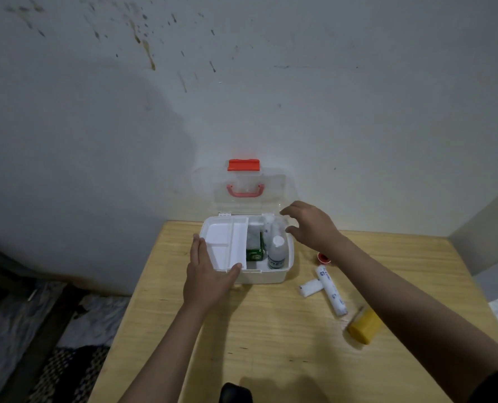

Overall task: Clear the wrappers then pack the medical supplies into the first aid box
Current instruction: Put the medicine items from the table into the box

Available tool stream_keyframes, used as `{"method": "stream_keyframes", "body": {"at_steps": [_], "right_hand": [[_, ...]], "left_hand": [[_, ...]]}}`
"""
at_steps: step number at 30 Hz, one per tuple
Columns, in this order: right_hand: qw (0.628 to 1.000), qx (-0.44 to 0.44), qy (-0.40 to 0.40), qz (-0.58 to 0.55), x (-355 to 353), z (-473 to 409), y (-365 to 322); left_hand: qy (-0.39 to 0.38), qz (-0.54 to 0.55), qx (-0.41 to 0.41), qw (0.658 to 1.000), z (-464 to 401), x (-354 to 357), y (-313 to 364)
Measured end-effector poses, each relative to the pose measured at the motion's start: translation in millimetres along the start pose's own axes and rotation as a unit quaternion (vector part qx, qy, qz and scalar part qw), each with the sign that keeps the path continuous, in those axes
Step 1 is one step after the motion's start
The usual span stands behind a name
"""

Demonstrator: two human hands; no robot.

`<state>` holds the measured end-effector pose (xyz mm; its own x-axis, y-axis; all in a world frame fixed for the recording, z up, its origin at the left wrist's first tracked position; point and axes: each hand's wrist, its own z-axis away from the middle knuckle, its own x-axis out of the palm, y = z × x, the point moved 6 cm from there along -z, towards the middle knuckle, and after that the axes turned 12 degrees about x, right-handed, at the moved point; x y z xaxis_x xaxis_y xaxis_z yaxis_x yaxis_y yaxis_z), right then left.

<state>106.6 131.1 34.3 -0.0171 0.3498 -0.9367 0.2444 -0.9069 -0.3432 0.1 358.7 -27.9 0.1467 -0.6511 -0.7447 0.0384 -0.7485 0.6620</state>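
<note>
The white first aid box (pixel 266 276) stands open on the wooden table, its clear lid (pixel 273 186) with a red handle leaning on the wall. A white divided tray (pixel 227 242) sits over the box's left half. My left hand (pixel 205 274) grips the tray's near-left edge. Inside the right half lie a green carton (pixel 255 253) and a white bottle (pixel 277 254). My right hand (pixel 311 225) hovers over the box's back-right corner, fingers spread, holding nothing. On the table to the right lie a short gauze roll (pixel 310 287), a long wrapped bandage roll (pixel 332 290), a red-capped small item (pixel 324 258) and a yellow block (pixel 364 327).
The table (pixel 271 330) butts against a stained white wall. Its left edge drops to a floor with patterned cloth (pixel 67 367). A dark object (pixel 236 392) sits at the table's near edge.
</note>
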Motion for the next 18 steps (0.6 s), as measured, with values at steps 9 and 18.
{"method": "stream_keyframes", "body": {"at_steps": [9, 18], "right_hand": [[0.974, 0.195, 0.07, -0.089, -21.7, 83.5, 60.9], [0.814, 0.571, -0.033, -0.099, 41.9, 201.3, 130.9]], "left_hand": [[0.002, 0.008, 0.001, 1.0, 0.3, -0.8, 0.8], [-0.002, -0.003, -0.005, 1.0, -1.7, 1.0, -0.5]]}}
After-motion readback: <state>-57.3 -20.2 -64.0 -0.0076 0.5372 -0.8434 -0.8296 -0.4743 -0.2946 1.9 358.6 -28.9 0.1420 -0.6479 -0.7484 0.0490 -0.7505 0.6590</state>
